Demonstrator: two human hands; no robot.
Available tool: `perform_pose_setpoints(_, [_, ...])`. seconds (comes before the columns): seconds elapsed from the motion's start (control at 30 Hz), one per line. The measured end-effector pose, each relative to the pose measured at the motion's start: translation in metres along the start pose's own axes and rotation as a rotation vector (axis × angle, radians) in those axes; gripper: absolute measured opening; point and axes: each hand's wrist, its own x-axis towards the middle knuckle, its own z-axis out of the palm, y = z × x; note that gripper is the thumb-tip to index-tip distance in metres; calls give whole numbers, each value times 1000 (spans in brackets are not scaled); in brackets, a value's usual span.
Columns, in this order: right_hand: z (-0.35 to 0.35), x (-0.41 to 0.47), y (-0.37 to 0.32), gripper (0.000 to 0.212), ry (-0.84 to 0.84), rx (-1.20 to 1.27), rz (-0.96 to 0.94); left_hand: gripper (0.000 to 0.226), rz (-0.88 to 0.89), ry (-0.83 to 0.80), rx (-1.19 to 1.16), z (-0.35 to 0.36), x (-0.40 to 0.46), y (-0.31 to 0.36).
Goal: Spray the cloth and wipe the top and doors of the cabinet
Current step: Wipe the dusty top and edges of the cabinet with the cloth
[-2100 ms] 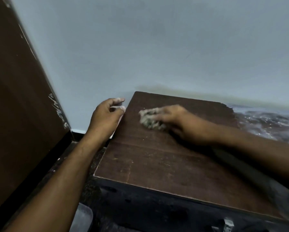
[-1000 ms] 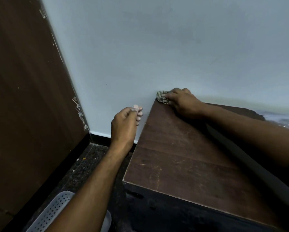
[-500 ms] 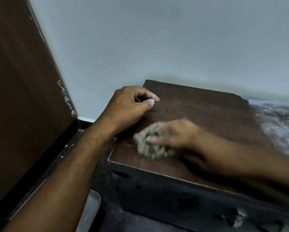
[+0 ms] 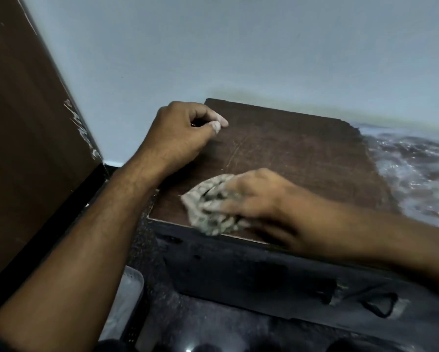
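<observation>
A low cabinet with a dark brown top point(image 4: 302, 153) stands against the pale wall; its black front point(image 4: 251, 273) faces me. My right hand point(image 4: 254, 196) presses a crumpled grey cloth point(image 4: 208, 212) onto the top at the front left corner, fingers spread over it and blurred by motion. My left hand point(image 4: 180, 133) rests on the top's left edge with its fingers curled in and nothing held. No spray bottle is in view.
A tall brown panel point(image 4: 27, 138) leans along the left, close to the cabinet. A white perforated basket point(image 4: 129, 303) lies on the dark floor below my left arm. A mottled grey-brown surface point(image 4: 414, 168) adjoins the cabinet on the right.
My right hand has dragged the cloth from the back left corner to the front left corner of the top. My left hand moved from beside the cabinet onto its left edge.
</observation>
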Motion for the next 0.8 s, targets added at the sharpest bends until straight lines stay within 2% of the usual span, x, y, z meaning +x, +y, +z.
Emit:
perform_pose_setpoints(0.1, [-27, -1, 55, 34, 110, -139, 180, 14, 15, -146, 70, 7, -4, 7])
perform_pose_setpoints(0.17, [-39, 0, 82, 41, 96, -165, 407, 14, 27, -175, 116, 11, -5, 12])
perform_pose_setpoints(0.23, [-33, 2, 75, 42, 78, -155, 492, 13, 39, -165, 146, 12, -5, 15])
perform_pose_setpoints(0.33, [-12, -11, 18, 41, 104, -85, 339, 13, 72, -159, 163, 11, -6, 17])
perform_pose_setpoints(0.4, [-1, -38, -17, 42, 60, -64, 200, 14, 89, -182, 182, 14, -6, 19])
perform_pose_setpoints(0.47, [-2, -61, -25, 42, -3, -46, 140, 14, 112, -201, 199, 18, -9, 24])
perform_pose_setpoints(0.53, [-13, -72, -9, 42, 11, -84, 216, 13, 151, -232, 205, 25, -14, 32])
perform_pose_setpoints(0.67, [-25, -64, 18, 42, 138, -124, 546, 12, 218, -271, 235, 38, -23, 48])
perform_pose_setpoints(0.8, [-5, -85, -17, 43, 138, -88, 423, 12, 255, -336, 246, 45, -27, 53])
